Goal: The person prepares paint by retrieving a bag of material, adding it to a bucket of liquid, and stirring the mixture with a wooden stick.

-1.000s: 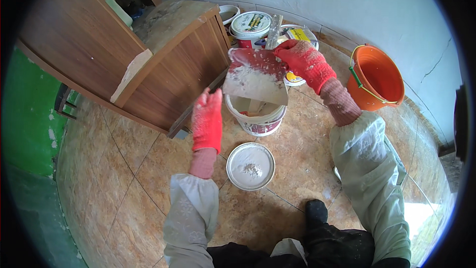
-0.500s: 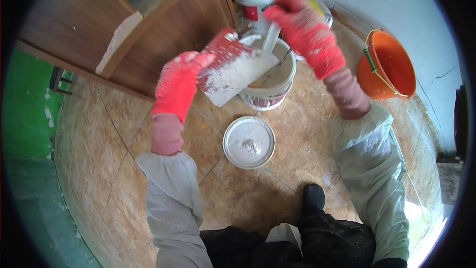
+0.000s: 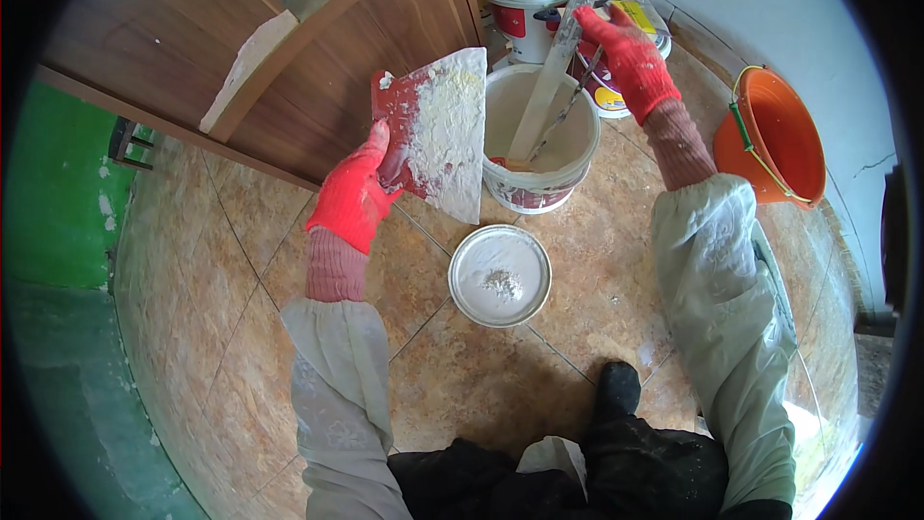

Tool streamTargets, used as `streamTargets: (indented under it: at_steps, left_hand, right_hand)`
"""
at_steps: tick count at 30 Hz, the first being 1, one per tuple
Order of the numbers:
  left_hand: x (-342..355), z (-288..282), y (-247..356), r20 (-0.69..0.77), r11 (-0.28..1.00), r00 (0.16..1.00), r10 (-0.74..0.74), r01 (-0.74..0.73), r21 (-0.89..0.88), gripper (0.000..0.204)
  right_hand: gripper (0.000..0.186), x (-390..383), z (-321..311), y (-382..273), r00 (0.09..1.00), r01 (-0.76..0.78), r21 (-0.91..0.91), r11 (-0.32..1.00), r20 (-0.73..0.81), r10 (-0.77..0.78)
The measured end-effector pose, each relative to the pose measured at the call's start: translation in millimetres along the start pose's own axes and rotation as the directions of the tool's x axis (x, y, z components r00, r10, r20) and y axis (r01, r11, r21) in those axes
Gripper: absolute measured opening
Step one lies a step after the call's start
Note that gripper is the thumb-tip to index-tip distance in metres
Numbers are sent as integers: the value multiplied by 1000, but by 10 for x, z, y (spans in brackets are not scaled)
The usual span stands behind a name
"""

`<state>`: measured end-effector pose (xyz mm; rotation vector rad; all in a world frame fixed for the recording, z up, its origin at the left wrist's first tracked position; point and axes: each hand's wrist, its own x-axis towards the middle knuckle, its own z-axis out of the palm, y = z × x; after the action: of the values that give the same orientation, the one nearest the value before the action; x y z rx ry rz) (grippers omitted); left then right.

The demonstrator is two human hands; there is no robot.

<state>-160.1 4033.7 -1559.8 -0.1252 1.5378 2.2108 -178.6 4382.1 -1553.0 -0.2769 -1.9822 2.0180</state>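
The left hand (image 3: pixel 351 195) is gripping the smeared scraper (image 3: pixel 450 125), best kept level left of the bucket (image 3: pixel 532 197), while the half-curled right hand (image 3: pixel 635 65) is resting at the flat bar's (image 3: pixel 551 77) far end, hold unclear

Red fabric gloves (image 3: pixel 348 200) with ribbed, dull-pink cuffs (image 3: pixel 336 268) adjoined loose, pale grey fabric sleeves (image 3: pixel 341 371). Black trousers (image 3: pixel 654 464) accompanied a rounded black shoe (image 3: pixel 618 389).

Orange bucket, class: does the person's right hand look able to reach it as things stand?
Probably yes: the orange bucket stands right of the right hand, with nothing visibly blocking the way. The fingers are at the long flat bar, though, and may need freeing first.
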Motion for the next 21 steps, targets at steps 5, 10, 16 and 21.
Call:
streamTargets:
  at_steps: [5, 10, 16, 21]
  left_hand:
    - [15, -103, -141, -58, 997, 995, -76, 74, -34, 38]
    - [-28, -326, -264, -72, 995, 993, -97, 95, -23, 36]
    - [26, -462, -294, -73, 998, 996, -51, 49, -39, 39]
    - [-234, -799, -306, -41, 997, 998, -45, 43, -57, 39]
  right_hand:
    - [81, -173, -179, 489, 964, -90, -353, 931, 204, 170]
    - [52, -254, -106, 699, 917, -51, -636, 770, 275, 288]
    - [48, -126, -75, 667, 912, -59, -642, 764, 278, 303]
    - [51, -599, 81, 504, 996, 83, -598, 797, 67, -53]
